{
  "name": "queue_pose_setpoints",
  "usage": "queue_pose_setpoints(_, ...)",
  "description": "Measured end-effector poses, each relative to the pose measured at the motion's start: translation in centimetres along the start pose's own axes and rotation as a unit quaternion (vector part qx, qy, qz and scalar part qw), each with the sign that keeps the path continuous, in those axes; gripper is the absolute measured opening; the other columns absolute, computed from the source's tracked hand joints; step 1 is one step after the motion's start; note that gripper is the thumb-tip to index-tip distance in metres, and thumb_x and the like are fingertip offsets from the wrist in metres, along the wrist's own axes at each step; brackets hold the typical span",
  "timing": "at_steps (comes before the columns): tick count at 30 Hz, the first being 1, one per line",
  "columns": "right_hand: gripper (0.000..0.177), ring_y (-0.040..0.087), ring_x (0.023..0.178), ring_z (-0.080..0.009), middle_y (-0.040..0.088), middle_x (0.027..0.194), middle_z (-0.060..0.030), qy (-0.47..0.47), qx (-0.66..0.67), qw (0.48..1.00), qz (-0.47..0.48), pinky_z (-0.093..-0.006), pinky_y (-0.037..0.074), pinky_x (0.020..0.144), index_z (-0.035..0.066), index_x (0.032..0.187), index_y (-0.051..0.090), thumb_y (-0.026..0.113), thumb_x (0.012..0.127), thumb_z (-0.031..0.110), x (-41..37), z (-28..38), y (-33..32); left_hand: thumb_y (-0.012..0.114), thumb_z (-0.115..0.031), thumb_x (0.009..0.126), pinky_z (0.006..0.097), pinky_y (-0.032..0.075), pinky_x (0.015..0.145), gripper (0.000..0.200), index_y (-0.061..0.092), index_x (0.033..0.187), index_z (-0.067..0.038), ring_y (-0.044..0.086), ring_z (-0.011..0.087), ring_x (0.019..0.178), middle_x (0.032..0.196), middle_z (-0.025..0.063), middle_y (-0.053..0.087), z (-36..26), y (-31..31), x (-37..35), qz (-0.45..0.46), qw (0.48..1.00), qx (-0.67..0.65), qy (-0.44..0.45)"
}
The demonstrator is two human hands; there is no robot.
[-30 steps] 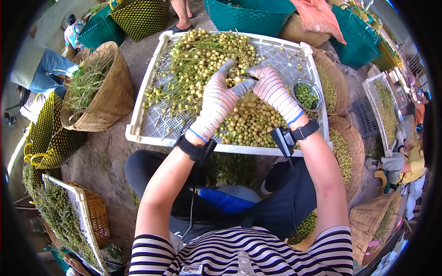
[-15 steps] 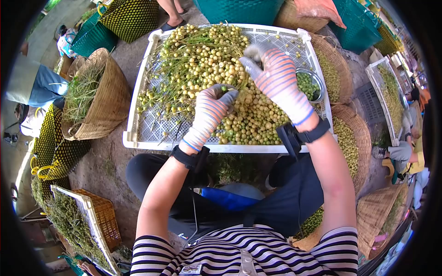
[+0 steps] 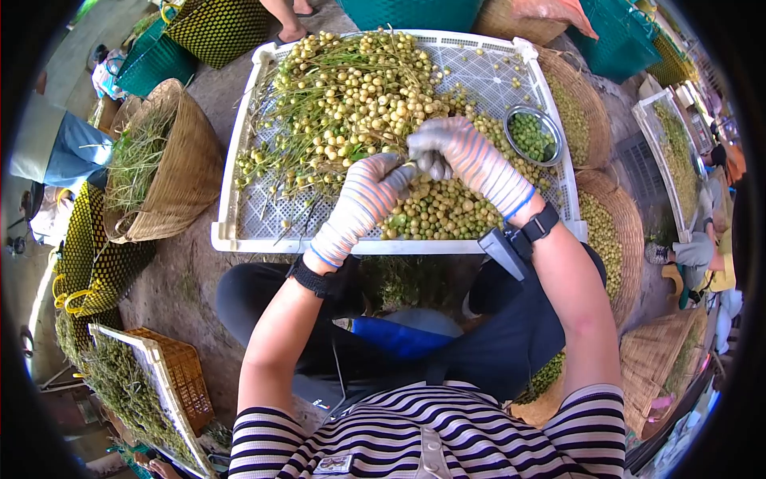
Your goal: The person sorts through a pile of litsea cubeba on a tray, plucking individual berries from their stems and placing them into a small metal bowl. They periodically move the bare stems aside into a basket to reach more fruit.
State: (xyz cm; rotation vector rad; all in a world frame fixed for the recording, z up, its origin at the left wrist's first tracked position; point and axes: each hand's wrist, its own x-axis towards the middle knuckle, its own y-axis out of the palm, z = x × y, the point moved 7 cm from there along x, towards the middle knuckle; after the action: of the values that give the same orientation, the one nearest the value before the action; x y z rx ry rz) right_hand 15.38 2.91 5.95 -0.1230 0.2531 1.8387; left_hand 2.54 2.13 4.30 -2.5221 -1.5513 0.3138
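Note:
Both my hands wear striped white work gloves with grey fingertips, and they meet above a white mesh tray [image 3: 231, 211]. My left hand [image 3: 369, 191] is closed in a pinch, with a small yellow-green berry sprig [image 3: 412, 165] showing at its fingertips. My right hand [image 3: 463, 156] is closed too, its fingertips curled against the same spot; whatever they grip is hidden. A heap of round yellow-green berries on thin stems [image 3: 351, 96] covers the tray's left and middle. Loose berries [image 3: 447, 211] lie below my hands. To the right, a round metal bowl [image 3: 558, 136] holds greener berries.
Woven baskets of berries [image 3: 598, 231] stand right of the tray. At the left are a basket of stems [image 3: 191, 160] and a tilted tray of stems [image 3: 152, 367]. Teal tubs [image 3: 407, 12] sit behind. A person in jeans [image 3: 76, 152] is at the left.
My right hand has come down and left from above the heap to meet my left hand. My left hand has shifted slightly. More of the metal bowl now shows.

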Motion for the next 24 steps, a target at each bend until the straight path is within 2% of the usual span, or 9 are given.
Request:
queue_pose_setpoints(3, 0.017, 0.057, 0.06, -0.0113, 0.06, 0.071, -0.0034, 0.006, 0.125, 0.991, 0.045, -0.0234, 0.043, 0.05, 0.007, 0.082, 0.062, 0.06, 0.077, 0.023, 0.0, -0.8, -0.8, 0.058, -0.022, 0.087, 0.0209, 0.042, 0.048, 0.024, 0.062, 0.091, 0.002, 0.053, 0.0076, 0.054, 0.069, 0.0013, 0.06, 0.9, -0.2, -0.2, 0.01, 0.989, -0.134, -0.058)
queue_pose_setpoints(7, 0.03, 0.058, 0.062, -0.0131, 0.061, 0.085, -0.0066, 0.043, 0.264, 0.957, 0.114, -0.0211, 0.042, 0.045, 0.004, 0.104, 0.056, 0.058, 0.077, 0.017, -0.8, -2.8, -0.5, 0.053, -0.026, 0.089, 0.0245, 0.044, 0.05, 0.026, 0.061, 0.093, -0.001, 0.057, 0.0131, 0.057, 0.075, 0.0059, 0.063, 2.9, 0.3, 0.2, 0.004, 0.926, -0.362, -0.107)
queue_pose_setpoints(10, 0.028, 0.052, 0.054, -0.0057, 0.059, 0.077, -0.0008, 0.081, 0.099, 0.992, 0.005, -0.0184, 0.038, 0.042, 0.005, 0.104, 0.056, 0.061, 0.079, 0.016, -1.8, -3.4, -0.5, 0.05, -0.028, 0.09, 0.0264, 0.045, 0.05, 0.028, 0.06, 0.095, -0.002, 0.059, 0.016, 0.059, 0.078, 0.0075, 0.063, 3.3, 1.3, 0.3, 0.048, 0.909, -0.394, -0.129)
queue_pose_setpoints(12, 0.029, 0.054, 0.061, -0.0105, 0.059, 0.07, -0.0018, -0.035, -0.064, 0.996, -0.042, -0.0255, 0.045, 0.054, 0.002, 0.096, 0.062, 0.069, 0.073, 0.019, -1.6, -1.9, -0.2, 0.047, -0.03, 0.092, 0.0266, 0.046, 0.049, 0.032, 0.059, 0.095, -0.001, 0.059, 0.0169, 0.058, 0.077, 0.0077, 0.063, 3.5, 1.8, 0.2, 0.053, 0.92, -0.364, -0.133)
queue_pose_setpoints(14, 0.033, 0.056, 0.063, -0.015, 0.06, 0.07, -0.0054, -0.09, -0.304, 0.946, -0.069, -0.0299, 0.047, 0.061, 0.002, 0.097, 0.062, 0.071, 0.071, 0.021, -1.5, -1.2, 0.0, 0.045, -0.03, 0.092, 0.0264, 0.046, 0.046, 0.032, 0.059, 0.094, -0.001, 0.06, 0.0178, 0.056, 0.075, 0.0082, 0.062, 4.0, 2.0, 0.4, 0.036, 0.926, -0.35, -0.135)
queue_pose_setpoints(16, 0.035, 0.059, 0.064, -0.0181, 0.061, 0.07, -0.0088, -0.087, -0.388, 0.915, -0.072, -0.0325, 0.047, 0.061, 0.004, 0.096, 0.062, 0.072, 0.068, 0.022, -1.5, -1.2, 0.3, 0.045, -0.029, 0.091, 0.0253, 0.045, 0.044, 0.032, 0.06, 0.092, -0.001, 0.06, 0.0183, 0.054, 0.072, 0.0086, 0.062, 4.1, 2.3, 0.4, 0.052, 0.93, -0.329, -0.156)
queue_pose_setpoints(19, 0.032, 0.06, 0.063, -0.018, 0.062, 0.068, -0.0086, -0.086, -0.428, 0.898, -0.065, -0.0336, 0.048, 0.059, 0.004, 0.093, 0.063, 0.071, 0.069, 0.023, -1.2, -1.5, 0.0, 0.045, -0.031, 0.091, 0.0242, 0.046, 0.044, 0.034, 0.061, 0.088, -0.001, 0.061, 0.0175, 0.053, 0.07, 0.0081, 0.062, 4.3, 2.6, 0.2, 0.061, 0.935, -0.31, -0.161)
queue_pose_setpoints(21, 0.029, 0.059, 0.059, -0.018, 0.062, 0.065, -0.0085, -0.09, -0.294, 0.951, -0.037, -0.034, 0.048, 0.057, 0.004, 0.091, 0.063, 0.068, 0.07, 0.023, -0.7, -2.4, -0.1, 0.045, -0.034, 0.091, 0.025, 0.046, 0.046, 0.037, 0.061, 0.085, -0.001, 0.061, 0.0172, 0.054, 0.072, 0.009, 0.064, 2.9, 2.5, -0.1, 0.077, 0.948, -0.268, -0.152)
queue_pose_setpoints(24, 0.024, 0.059, 0.056, -0.0177, 0.061, 0.064, -0.0089, -0.113, -0.277, 0.951, -0.077, -0.0339, 0.048, 0.055, 0.005, 0.087, 0.063, 0.065, 0.07, 0.022, -0.6, -2.6, -0.5, 0.046, -0.034, 0.091, 0.0248, 0.046, 0.047, 0.037, 0.061, 0.085, -0.001, 0.061, 0.0168, 0.056, 0.075, 0.0103, 0.065, 2.7, 2.5, 0.0, 0.065, 0.942, -0.296, -0.145)
